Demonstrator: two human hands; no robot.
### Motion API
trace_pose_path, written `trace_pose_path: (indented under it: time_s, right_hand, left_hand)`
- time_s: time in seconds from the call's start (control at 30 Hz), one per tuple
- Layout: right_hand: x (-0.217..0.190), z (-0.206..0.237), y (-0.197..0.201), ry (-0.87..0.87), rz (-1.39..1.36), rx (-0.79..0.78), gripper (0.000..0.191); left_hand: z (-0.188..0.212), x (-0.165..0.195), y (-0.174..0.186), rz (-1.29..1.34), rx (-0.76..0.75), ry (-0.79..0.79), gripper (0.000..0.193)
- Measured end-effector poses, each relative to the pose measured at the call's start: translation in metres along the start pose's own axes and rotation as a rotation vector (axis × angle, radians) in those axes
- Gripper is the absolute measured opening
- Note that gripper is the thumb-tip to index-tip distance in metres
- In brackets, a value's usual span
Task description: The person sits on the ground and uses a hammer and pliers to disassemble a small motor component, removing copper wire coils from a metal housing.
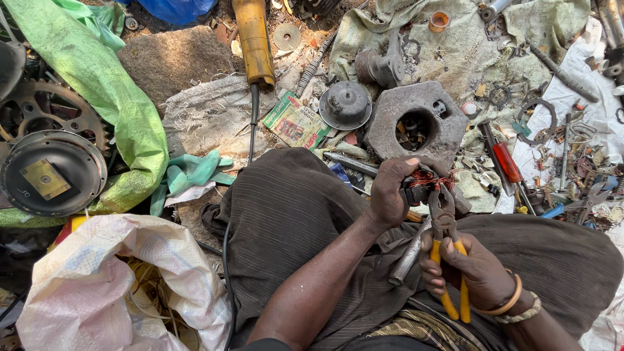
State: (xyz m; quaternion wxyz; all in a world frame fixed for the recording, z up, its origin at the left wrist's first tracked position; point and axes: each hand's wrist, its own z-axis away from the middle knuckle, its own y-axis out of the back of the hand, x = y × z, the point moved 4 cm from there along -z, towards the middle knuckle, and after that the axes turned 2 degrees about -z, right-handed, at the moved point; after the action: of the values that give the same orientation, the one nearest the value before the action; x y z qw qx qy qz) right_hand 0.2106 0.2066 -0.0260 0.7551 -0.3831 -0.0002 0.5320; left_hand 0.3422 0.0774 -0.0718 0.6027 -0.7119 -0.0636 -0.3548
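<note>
My left hand (389, 192) grips a small dark motor part (416, 190) wound with reddish copper wire (426, 177), held above my lap. My right hand (469, 266) is closed around the yellow handles of a pair of pliers (446, 224), whose jaws point up and meet the copper wire on the part. A grey metal rod (408, 257) lies across my lap just left of the right hand. Bracelets sit on my right wrist.
Scrap covers the ground: a hexagonal metal block (416, 120) with a hole, a round dark cap (345, 105), a red-handled screwdriver (506, 161), a yellow tool (253, 42), a sprocket (49, 114), a round drum cover (52, 172), green cloth (104, 84) and a white sack (117, 286).
</note>
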Motion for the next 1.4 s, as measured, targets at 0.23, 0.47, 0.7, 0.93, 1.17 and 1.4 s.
trace_pose_path:
  time_s: [0.23, 0.47, 0.7, 0.93, 1.17, 1.4]
  right_hand:
    - [-0.034, 0.015, -0.096, 0.247, -0.371, -0.932, 0.037]
    - [-0.050, 0.039, -0.036, 0.150, 0.118, -0.159, 0.044]
    - [-0.002, 0.020, 0.014, -0.035, 0.098, -0.151, 0.048]
    - [0.003, 0.039, -0.006, -0.035, 0.099, -0.294, 0.055]
    - [0.037, 0.026, 0.069, -0.300, 0.732, 0.048, 0.052]
    - [0.065, -0.043, 0.121, -0.161, 0.639, -0.061, 0.055]
  left_hand:
    - [0.031, -0.058, -0.034, -0.152, -0.135, 0.144, 0.042]
    - [-0.010, -0.008, -0.006, 0.059, -0.115, 0.253, 0.043]
    - [0.002, 0.034, -0.018, -0.335, -0.395, 0.383, 0.072]
    - [0.030, 0.046, -0.046, -0.115, -0.376, 0.274, 0.044]
    - [0.064, 0.163, -0.027, -0.297, 0.121, -0.223, 0.039]
    - [0.314, 0.482, 0.005, -0.580, 0.952, -1.023, 0.053]
